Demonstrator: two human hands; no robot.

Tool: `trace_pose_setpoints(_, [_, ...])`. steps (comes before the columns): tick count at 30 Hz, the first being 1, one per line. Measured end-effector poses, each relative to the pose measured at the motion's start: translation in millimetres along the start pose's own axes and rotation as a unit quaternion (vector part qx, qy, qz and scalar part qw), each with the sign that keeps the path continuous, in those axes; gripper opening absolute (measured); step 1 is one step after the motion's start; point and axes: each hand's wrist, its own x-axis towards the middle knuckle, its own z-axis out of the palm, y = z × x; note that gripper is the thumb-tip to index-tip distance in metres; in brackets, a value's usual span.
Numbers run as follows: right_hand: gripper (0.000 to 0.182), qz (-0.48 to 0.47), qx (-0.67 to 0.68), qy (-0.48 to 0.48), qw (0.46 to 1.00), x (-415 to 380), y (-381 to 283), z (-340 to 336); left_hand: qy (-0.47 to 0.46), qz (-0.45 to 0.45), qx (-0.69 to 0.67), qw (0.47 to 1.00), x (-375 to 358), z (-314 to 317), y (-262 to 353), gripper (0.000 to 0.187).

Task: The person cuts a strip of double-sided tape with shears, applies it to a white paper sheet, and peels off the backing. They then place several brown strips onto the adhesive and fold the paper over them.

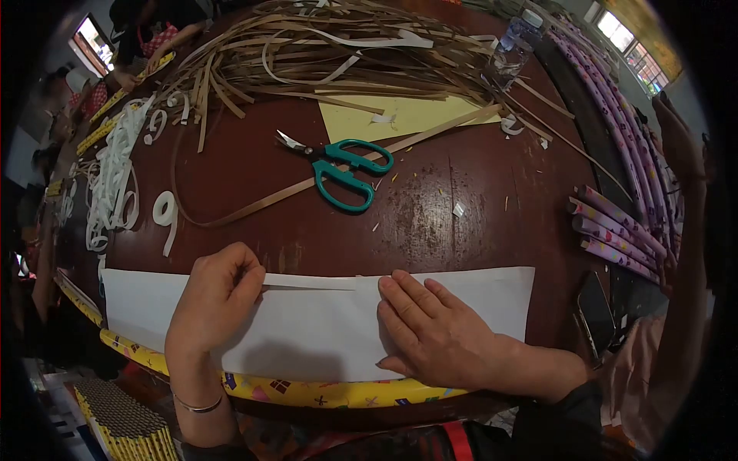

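The left hand (215, 303) pinches a narrow white strip (307, 286) that runs rightward from its fingertips towards the farther right hand (442, 334), which lies flat, unclamped. Beneath both, the white sheet (307, 330) stretches side to side, its long axis roughly matching the strip's.

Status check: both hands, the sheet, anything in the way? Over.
Left hand pinching far edge of sheet. Right hand flat on it. Narrow fold showing between hands. Scissors beyond sheet, not touching it.
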Motion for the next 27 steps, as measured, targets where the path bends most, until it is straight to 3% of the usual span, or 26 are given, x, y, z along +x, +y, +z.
trace_pose_setpoints(27, [0.069,0.015,0.014,-0.005,1.0,-1.1,-1.6,2.3,0.031,-0.07,-0.058,0.995,1.2,-1.2,1.1,0.021])
